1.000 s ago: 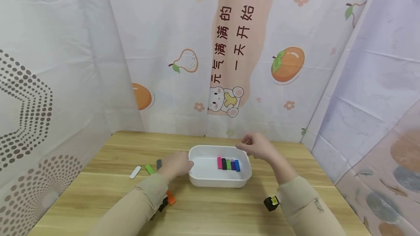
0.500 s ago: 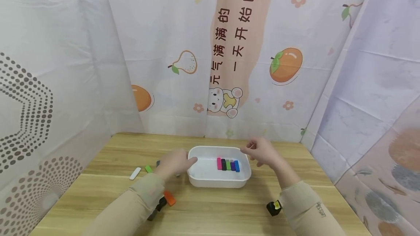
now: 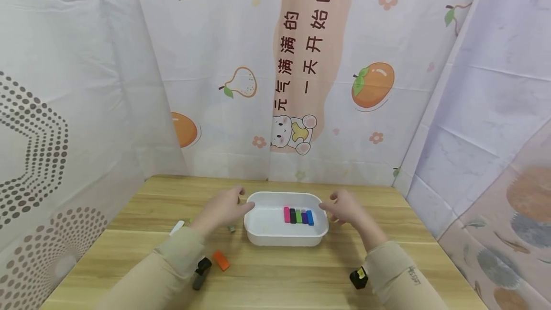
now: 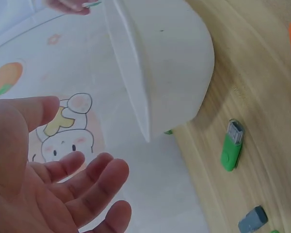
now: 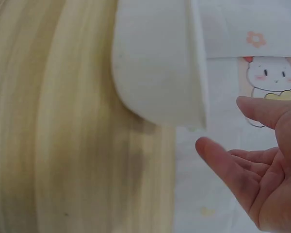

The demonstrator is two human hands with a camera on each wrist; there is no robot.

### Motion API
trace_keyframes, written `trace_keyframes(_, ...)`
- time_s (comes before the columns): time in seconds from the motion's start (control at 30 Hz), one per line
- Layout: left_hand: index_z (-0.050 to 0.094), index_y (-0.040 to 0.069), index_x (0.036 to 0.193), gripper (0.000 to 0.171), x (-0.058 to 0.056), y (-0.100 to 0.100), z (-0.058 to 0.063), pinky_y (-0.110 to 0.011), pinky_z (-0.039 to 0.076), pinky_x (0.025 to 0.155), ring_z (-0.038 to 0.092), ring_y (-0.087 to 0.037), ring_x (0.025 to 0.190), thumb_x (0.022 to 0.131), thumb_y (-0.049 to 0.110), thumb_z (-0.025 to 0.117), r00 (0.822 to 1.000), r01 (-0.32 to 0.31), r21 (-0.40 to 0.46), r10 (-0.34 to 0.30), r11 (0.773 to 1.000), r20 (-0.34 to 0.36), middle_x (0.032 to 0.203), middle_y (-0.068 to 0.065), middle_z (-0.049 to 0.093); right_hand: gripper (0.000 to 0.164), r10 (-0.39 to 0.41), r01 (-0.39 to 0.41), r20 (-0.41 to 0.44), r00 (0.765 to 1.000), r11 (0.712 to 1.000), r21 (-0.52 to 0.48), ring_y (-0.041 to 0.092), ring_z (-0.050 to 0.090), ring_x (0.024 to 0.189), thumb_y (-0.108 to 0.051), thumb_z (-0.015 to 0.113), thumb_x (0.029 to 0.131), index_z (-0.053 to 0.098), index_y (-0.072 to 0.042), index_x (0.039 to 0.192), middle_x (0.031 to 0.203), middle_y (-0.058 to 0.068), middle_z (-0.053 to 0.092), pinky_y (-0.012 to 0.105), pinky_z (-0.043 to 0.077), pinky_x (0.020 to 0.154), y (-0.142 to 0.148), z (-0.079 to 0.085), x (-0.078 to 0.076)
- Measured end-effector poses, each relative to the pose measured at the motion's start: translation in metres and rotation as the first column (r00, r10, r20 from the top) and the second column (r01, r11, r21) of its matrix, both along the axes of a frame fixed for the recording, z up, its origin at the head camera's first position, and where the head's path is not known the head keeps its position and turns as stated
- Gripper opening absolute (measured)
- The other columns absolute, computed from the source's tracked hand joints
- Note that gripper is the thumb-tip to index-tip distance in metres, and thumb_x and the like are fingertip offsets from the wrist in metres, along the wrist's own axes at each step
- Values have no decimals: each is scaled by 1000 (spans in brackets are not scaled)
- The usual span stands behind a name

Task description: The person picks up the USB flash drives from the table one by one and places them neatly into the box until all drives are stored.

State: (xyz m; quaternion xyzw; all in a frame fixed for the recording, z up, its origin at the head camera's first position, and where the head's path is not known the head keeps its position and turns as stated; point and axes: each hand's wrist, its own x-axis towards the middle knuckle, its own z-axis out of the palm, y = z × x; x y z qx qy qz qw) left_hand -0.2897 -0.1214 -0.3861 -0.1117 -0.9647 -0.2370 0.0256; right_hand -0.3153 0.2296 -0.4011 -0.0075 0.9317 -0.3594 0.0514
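Observation:
A white rectangular tub (image 3: 285, 241) stands mid-table, with a short row of pink, black, green, purple and blue USB sticks (image 3: 310, 217) inside, toward its right. My left hand (image 3: 220, 210) is beside the tub's left end, thumb pointing at the rim. Its fingers are spread and hold nothing in the left wrist view. At the other end, my right hand (image 3: 344, 207) has thumb and forefinger apart near the rim, also holding nothing. A green USB stick (image 4: 231, 145) with a metal plug lies on the wood near the tub; a grey piece (image 4: 253, 219) lies farther along.
Left of the tub lie a white stick (image 3: 176, 227) partly behind the left arm, an orange piece (image 3: 221, 260), and a black-and-grey piece (image 3: 201, 272). A black block with a yellow patch (image 3: 359, 277) sits by the right sleeve. A printed curtain (image 3: 241, 133) hangs behind the table.
My left hand has drawn a little left, its fingers spreading apart. My right hand has come down from the tub's far right corner to its right end, and its fingers have loosened.

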Motion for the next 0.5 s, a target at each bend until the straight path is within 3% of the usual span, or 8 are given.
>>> trace_keyframes(0.13,55,13,125,57,3,-7,3,-44,48,76,60,-22,91,84,52,60,1000,0,24,0,1000,6,105,-6,63,60,-1,1,-9,1000,1000,2,24,64,58,-29,71,83,50,13,121,93,20,62,40,54,56,0,-11,-1)
trace_keyframes(0.37,48,16,132,69,11,-23,9,-40,48,72,59,-19,89,82,63,56,1000,-7,50,7,999,4,107,-5,61,58,25,-25,10,1000,1000,5,20,59,48,-22,69,85,48,18,120,61,13,59,40,53,52,-4,-27,-3)
trace_keyframes(0.5,49,14,132,79,16,-32,11,-39,48,69,59,-18,86,77,72,53,1000,-7,49,8,999,-26,106,-5,62,35,74,-73,-10,997,995,75,17,54,42,-22,65,88,60,10,101,50,9,56,36,50,44,-6,-34,-3)
